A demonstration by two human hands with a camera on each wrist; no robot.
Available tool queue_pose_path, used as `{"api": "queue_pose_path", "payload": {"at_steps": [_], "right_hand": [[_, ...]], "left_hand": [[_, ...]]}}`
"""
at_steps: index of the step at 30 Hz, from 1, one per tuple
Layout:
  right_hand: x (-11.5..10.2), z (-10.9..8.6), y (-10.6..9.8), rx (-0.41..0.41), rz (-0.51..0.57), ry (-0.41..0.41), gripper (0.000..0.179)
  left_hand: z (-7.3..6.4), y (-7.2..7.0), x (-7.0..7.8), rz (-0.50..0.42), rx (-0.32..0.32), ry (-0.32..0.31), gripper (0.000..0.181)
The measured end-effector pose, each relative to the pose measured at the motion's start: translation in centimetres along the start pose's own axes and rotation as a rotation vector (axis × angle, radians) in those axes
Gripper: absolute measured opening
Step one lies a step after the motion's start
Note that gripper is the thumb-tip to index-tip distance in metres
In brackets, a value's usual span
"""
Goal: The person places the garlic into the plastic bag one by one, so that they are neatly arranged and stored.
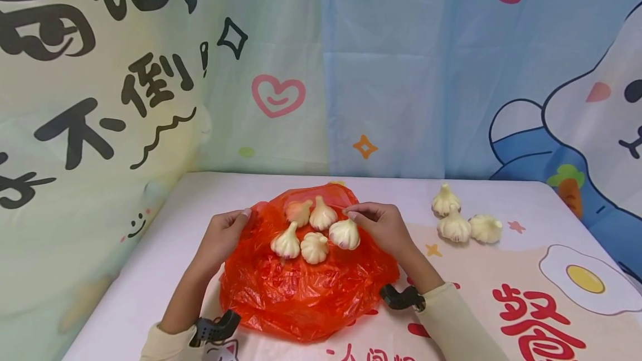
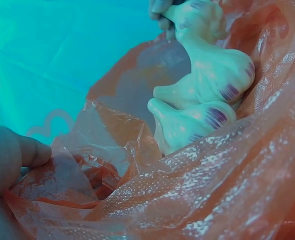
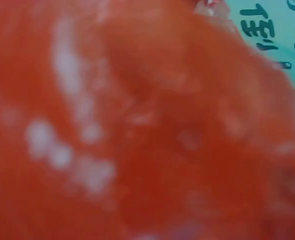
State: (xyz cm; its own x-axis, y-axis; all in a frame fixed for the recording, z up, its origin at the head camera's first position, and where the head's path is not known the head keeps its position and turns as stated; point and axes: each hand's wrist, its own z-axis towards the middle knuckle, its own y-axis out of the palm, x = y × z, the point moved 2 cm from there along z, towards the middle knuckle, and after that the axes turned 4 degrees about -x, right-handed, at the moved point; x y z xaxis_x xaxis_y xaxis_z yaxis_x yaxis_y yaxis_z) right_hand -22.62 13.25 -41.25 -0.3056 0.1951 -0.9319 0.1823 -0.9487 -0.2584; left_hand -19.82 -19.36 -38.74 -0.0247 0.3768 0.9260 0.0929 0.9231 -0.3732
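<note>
A crinkled red plastic bag (image 1: 301, 299) lies spread on the table, several garlic bulbs (image 1: 314, 248) resting at its opening. With thumb and fingers, my left hand (image 1: 227, 233) pinches the bag's left edge; the left wrist view shows the thin plastic (image 2: 52, 185) gathered at the fingers. My right hand (image 1: 383, 227) holds a garlic bulb (image 1: 344, 235) by its stem over the right part of the opening. That same bulb (image 2: 202, 20) appears at the top of the left wrist view. Blurred red plastic (image 3: 152, 140) fills most of the right wrist view, hiding the right fingers.
Three more garlic bulbs (image 1: 455, 226) sit grouped at the back right of the table. A printed cloth (image 1: 471, 272) with a fried egg picture covers the front right. Behind the table (image 1: 220, 183) hangs a patterned curtain (image 1: 386, 71).
</note>
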Motion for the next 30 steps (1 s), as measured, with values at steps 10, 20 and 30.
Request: {"api": "queue_pose_path", "payload": {"at_steps": [10, 20, 30], "right_hand": [[1.2, 0.1, 0.2, -0.012, -0.069, 0.075, 0.02], [2.1, 0.0, 0.8, -0.083, -0.114, 0.116, 0.019], [1.7, -0.1, 0.9, -0.081, -0.186, 0.026, 0.019]], "left_hand": [[-0.2, 0.0, 0.5, -0.004, 0.004, -0.011, 0.043], [-0.1, 0.2, 0.2, 0.005, 0.004, -0.033, 0.043], [0.0, 0.3, 0.1, 0.008, 0.005, -0.014, 0.044]]}}
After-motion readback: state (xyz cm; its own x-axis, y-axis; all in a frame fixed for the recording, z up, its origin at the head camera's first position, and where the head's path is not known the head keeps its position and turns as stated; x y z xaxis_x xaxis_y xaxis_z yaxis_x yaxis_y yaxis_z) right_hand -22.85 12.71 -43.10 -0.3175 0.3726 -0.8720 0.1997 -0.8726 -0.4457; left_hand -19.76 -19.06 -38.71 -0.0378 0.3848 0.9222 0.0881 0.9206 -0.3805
